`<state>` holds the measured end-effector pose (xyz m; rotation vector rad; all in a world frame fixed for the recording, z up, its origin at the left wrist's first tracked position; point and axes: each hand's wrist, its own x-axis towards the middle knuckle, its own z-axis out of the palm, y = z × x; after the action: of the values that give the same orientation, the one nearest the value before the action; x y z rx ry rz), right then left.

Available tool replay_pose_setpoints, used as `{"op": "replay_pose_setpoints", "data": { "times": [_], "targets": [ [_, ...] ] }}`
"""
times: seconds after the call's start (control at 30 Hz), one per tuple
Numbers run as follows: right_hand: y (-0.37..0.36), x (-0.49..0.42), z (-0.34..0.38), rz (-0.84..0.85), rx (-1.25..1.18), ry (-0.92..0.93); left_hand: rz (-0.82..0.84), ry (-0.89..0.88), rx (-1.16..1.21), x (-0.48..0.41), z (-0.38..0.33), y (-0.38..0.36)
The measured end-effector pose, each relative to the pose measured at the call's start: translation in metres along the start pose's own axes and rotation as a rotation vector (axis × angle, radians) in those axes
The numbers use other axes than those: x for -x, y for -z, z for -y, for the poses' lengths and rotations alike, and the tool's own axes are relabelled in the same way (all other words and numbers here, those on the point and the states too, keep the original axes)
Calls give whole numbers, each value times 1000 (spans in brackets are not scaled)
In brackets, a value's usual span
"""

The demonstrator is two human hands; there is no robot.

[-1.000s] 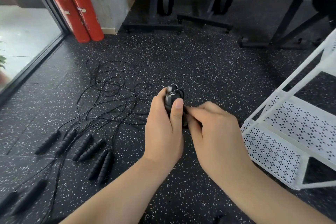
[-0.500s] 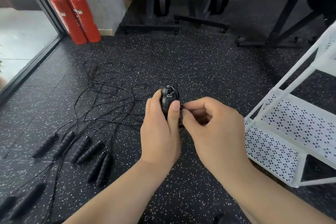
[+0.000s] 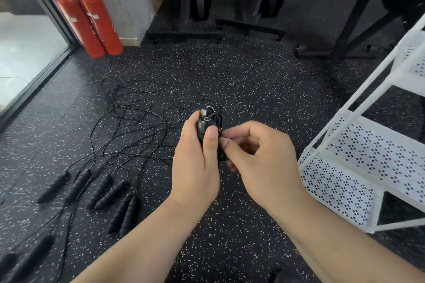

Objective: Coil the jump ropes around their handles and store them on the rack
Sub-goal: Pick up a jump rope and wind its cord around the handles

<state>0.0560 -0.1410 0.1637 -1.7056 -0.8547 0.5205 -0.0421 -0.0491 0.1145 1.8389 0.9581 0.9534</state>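
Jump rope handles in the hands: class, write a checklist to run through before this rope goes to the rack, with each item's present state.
1. Grip: the left hand holds both handles together: ok.
2. Cord end: the right hand pinches the cord beside the handles: ok.
3. Cord fully wound, no loose tail: cannot tell, the hands hide the lower part.
4. The rack stands close on the right: ok.
5. The other ropes coiled: not ok, they lie tangled on the floor.
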Motion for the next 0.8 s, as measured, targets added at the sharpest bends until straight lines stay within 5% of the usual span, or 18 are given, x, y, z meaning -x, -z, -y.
{"op": "replay_pose_setpoints", "data": {
  "times": [0.4,0.8],
  "targets": [
    [-8,3,0,-32,-267,-171,19,16,93,2,-5,1],
    [-8,7,3,-148,-42,-21,-64,86,218,4,-8,-11]
  ]
}}
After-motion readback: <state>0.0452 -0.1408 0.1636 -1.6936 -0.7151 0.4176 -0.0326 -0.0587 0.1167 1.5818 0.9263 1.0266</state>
